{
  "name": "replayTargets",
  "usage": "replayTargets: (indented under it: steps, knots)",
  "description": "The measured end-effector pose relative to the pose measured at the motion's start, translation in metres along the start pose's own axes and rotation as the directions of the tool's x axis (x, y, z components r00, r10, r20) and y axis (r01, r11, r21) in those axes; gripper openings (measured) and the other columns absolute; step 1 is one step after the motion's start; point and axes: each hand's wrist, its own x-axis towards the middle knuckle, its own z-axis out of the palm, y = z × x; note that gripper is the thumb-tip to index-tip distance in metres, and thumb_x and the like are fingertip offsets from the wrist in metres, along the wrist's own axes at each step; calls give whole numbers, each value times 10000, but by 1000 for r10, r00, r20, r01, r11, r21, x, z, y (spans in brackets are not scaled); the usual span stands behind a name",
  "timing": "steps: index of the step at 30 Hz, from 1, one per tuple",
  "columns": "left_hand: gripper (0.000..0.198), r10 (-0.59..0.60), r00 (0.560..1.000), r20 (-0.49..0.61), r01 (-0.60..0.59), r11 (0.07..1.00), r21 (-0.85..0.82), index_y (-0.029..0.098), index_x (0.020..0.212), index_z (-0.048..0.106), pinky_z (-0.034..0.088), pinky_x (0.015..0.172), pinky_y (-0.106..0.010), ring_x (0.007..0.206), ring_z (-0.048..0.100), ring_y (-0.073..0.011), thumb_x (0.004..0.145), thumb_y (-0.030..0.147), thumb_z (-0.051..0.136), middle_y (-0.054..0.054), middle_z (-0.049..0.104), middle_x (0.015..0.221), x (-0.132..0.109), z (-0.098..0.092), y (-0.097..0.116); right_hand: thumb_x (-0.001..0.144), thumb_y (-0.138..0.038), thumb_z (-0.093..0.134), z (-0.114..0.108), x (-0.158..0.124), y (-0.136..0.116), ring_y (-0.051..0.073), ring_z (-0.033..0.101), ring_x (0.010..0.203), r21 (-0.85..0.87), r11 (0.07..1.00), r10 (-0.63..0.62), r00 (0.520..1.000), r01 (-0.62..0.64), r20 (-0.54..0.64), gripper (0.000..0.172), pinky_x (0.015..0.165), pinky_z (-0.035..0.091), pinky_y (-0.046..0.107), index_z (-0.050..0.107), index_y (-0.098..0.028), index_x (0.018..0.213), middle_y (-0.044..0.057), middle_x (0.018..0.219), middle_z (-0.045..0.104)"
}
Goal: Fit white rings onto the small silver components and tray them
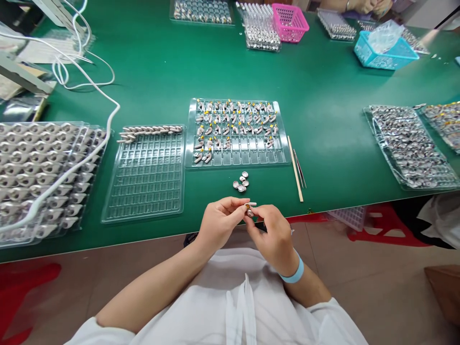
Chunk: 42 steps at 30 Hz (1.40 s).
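Note:
My left hand [220, 224] and my right hand [272, 235] meet at the near edge of the green table [316, 91]. Together they pinch a small white earbud part [249, 208] with a yellow-brown spot between the fingertips. Just beyond them lie several small round silver caps [241, 182]. Behind those sits a clear tray [237, 134] whose far rows hold white parts with yellow tabs. Left of it is another clear tray [146, 173] with one row of white parts [149, 131] at its far edge.
A wooden stick [295, 168] and thin tweezers [299, 168] lie right of the middle tray. Stacked trays of white shells [39, 172] crossed by a white cable [89, 143] are at left, trays of silver parts [409, 146] at right. Pink basket [289, 21] and blue basket [385, 51] stand at the back.

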Motion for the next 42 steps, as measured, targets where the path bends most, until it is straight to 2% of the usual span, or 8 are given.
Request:
replayTargets:
  steps: [6,10,14,21,25,29,33,42]
  knots:
    - [275,0,999,41,-2,999,42,116,885,744,608,726,-310,775,736,-222,704,324,751,-87,784,848,1,-3,-4,876,-87,590,-5,1,2,208,635,879,51,999,-5,1000,4,16,285,752,561,374,588,-238,1118,81,971,677]
    - [251,-8,995,100,-1,996,94,115,912,742,602,717,-298,748,722,-200,744,300,720,-75,774,809,2,-7,-7,913,-84,538,-16,6,5,182,640,891,204,975,66,992,-87,104,263,745,560,336,632,-236,1106,72,977,674]
    - [211,-16,980,200,-19,985,174,136,925,761,596,729,-292,782,710,-193,791,275,673,-75,771,871,3,-9,-7,934,-131,529,-22,10,8,169,641,853,263,947,138,973,-185,186,231,720,555,314,659,-237,1093,57,942,666]
    - [259,-12,960,279,-41,982,186,160,1011,768,601,762,-302,785,715,-191,817,295,661,-76,777,900,1,-13,-4,932,-210,560,-26,15,7,160,652,816,308,883,271,922,-353,278,141,709,550,291,669,-221,1020,44,933,693]
    - [291,-13,958,286,-47,978,204,159,1067,747,591,803,-330,849,716,-215,819,292,671,-87,773,966,0,-16,-6,915,-264,597,-26,15,6,158,671,793,340,818,366,876,-464,316,95,713,560,283,664,-208,952,37,904,707]
    - [274,3,959,283,-78,964,256,161,1053,750,582,764,-294,854,704,-208,839,300,650,-84,769,970,-1,-17,-6,910,-305,606,-26,18,7,163,691,794,407,735,409,833,-542,372,125,685,568,274,671,-204,946,34,894,719]
    - [255,23,957,291,-103,960,261,170,1043,745,573,739,-274,825,691,-192,855,292,624,-75,761,957,-1,-18,-6,904,-307,615,-26,19,7,162,692,797,433,704,413,820,-563,395,131,690,565,272,676,-199,947,34,892,719]
    - [198,8,958,286,-104,940,324,157,964,727,528,678,-258,697,616,-150,846,233,587,-41,716,792,0,-18,-10,907,-273,612,-27,20,11,151,640,806,406,767,334,849,-497,410,101,703,530,267,686,-216,946,28,894,674]
